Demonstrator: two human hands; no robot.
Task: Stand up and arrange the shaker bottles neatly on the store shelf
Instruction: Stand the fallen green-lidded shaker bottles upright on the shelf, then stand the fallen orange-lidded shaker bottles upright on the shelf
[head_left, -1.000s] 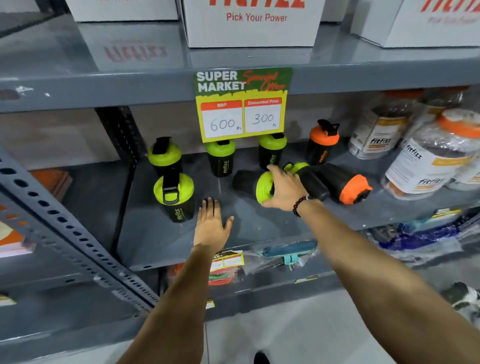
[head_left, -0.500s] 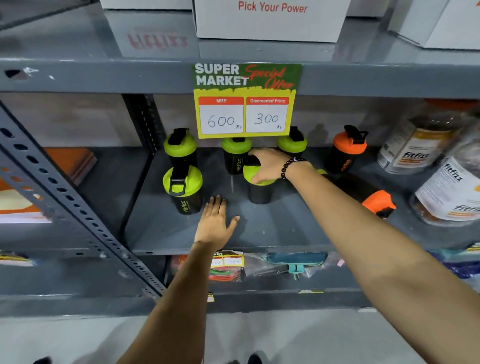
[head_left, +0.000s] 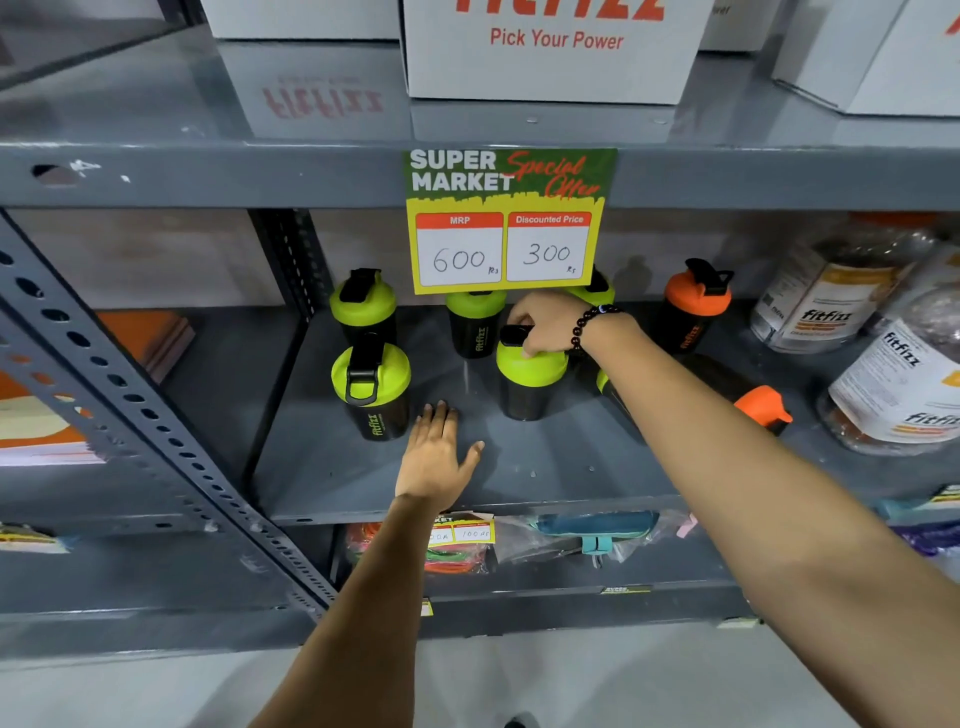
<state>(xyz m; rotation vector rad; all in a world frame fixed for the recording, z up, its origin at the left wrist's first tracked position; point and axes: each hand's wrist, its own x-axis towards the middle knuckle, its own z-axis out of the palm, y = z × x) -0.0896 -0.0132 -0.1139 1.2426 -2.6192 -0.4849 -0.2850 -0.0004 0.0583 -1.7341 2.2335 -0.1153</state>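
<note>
Black shaker bottles stand on the grey shelf (head_left: 545, 483). My right hand (head_left: 545, 325) grips the green lid of an upright shaker (head_left: 527, 387) in the front row. My left hand (head_left: 439, 457) lies flat and open on the shelf, just right of another upright green-lid shaker (head_left: 371, 387). Behind stand three more green-lid shakers, at the left (head_left: 362, 306), in the middle (head_left: 475, 325) and one partly hidden by my hand (head_left: 597, 291), and an orange-lid shaker (head_left: 696, 306). An orange-lid shaker (head_left: 753, 400) lies on its side behind my right forearm, and a fallen green-lid one (head_left: 605, 382) peeks out beside it.
A price sign (head_left: 506, 221) hangs from the upper shelf edge over the back row. Large Fitfizz jars (head_left: 893, 374) crowd the right end. White boxes (head_left: 550, 47) sit on the shelf above. A slanted perforated steel brace (head_left: 104, 374) crosses at left. Packaged goods lie on the shelf below.
My right hand has tipped the green-lid shaker from lying on its side to upright and moved it left into the front row. The left hand stays flat on the shelf.
</note>
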